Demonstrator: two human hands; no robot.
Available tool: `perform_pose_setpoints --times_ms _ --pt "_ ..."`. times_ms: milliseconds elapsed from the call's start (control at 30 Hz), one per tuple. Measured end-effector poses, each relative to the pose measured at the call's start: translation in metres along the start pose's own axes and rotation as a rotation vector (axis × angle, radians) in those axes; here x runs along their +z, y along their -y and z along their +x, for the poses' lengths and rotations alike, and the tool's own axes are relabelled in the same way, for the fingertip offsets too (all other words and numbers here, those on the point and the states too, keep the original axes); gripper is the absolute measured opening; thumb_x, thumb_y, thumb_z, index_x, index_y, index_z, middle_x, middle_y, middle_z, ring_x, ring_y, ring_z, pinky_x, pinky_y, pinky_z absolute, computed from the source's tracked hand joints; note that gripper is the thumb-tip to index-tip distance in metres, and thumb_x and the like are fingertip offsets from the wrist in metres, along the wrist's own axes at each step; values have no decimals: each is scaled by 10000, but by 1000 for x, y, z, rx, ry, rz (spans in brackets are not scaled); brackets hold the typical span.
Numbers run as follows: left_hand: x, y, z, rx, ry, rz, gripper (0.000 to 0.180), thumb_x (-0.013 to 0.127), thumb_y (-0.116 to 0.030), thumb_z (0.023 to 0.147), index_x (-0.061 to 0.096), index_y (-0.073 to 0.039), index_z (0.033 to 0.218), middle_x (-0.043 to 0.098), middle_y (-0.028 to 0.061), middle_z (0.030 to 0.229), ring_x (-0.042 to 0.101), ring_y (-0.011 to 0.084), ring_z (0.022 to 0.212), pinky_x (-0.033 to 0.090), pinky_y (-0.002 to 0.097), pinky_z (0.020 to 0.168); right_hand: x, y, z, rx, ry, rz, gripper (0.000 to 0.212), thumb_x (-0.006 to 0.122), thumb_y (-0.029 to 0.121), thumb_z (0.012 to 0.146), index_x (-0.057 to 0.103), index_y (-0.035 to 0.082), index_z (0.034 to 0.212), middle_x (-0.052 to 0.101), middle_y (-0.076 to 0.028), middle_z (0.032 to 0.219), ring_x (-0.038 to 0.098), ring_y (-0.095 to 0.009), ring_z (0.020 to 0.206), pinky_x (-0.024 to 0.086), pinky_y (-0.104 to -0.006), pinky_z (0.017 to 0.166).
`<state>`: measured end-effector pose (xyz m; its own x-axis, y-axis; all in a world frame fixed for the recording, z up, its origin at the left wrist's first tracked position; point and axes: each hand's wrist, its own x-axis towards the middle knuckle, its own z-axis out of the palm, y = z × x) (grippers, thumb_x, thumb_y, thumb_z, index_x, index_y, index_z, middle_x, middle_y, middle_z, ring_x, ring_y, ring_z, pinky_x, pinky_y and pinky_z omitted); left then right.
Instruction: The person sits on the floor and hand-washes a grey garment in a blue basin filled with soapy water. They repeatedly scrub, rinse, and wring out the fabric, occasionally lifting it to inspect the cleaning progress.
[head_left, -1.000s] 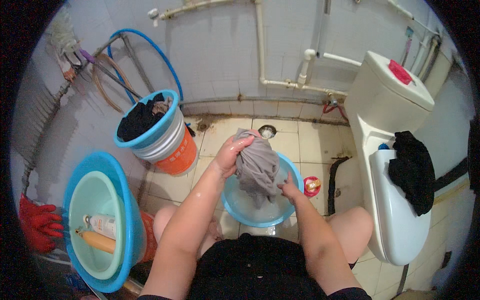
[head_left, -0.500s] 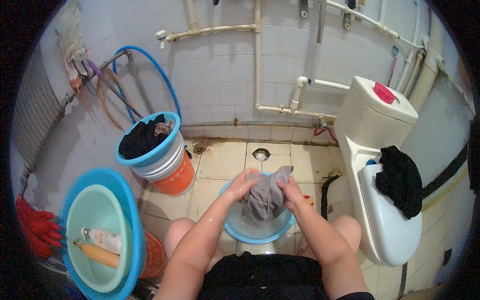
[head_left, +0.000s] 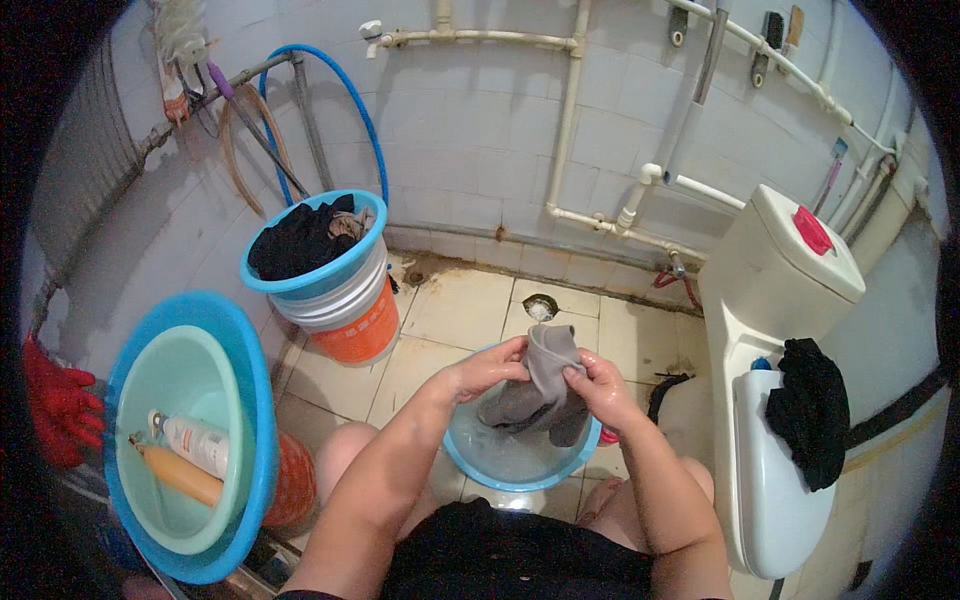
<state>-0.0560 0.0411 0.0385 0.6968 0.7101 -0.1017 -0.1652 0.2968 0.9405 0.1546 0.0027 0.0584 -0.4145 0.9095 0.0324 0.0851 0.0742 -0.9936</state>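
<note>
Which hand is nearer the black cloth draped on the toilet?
Right. The right hand grips the grey garment over the blue basin, on the side toward the black cloth; the left hand holds the garment's far side.

Both hands grip a wet grey garment (head_left: 540,385) over a blue basin (head_left: 515,462) of water. Left hand (head_left: 487,368) pinches the cloth's left edge; right hand (head_left: 597,385) clamps its right side, thumbs close together. Cloth's lower end hangs into the basin, probably touching the water. Left of the left hand: stacked buckets (head_left: 335,290) holding dark clothes. Right of the right hand: white toilet (head_left: 775,400), black cloth (head_left: 810,410) draped on it.
</note>
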Motion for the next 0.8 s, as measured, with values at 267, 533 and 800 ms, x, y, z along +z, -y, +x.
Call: perform_pose_setpoints --times_ms 267,533,800 --pt "23 15 7 321 -560 316 376 538 26 738 456 -16 1103 557 70 1021 531 136 933 419 269 849 -10 -1 1 -96 -300 -688 225 535 106 848 562 40 1062 598 -128 860 571 -206 806 458 -316 712" --pt "51 17 5 546 -840 346 348 532 122 687 492 -40 993 521 53 886 531 184 875 448 315 772 9 -9 -8 129 -65 179 445 631 213 827 458 56 1206 556 -70 1042 538 -160 911 450 -264 765" --pt "65 22 -4 430 -657 795 511 531 46 711 507 -127 1192 484 115 960 531 285 896 454 340 762 12 -25 0 225 -183 29 310 614 234 843 556 13 1051 533 -66 1101 490 -144 997 408 -295 843"
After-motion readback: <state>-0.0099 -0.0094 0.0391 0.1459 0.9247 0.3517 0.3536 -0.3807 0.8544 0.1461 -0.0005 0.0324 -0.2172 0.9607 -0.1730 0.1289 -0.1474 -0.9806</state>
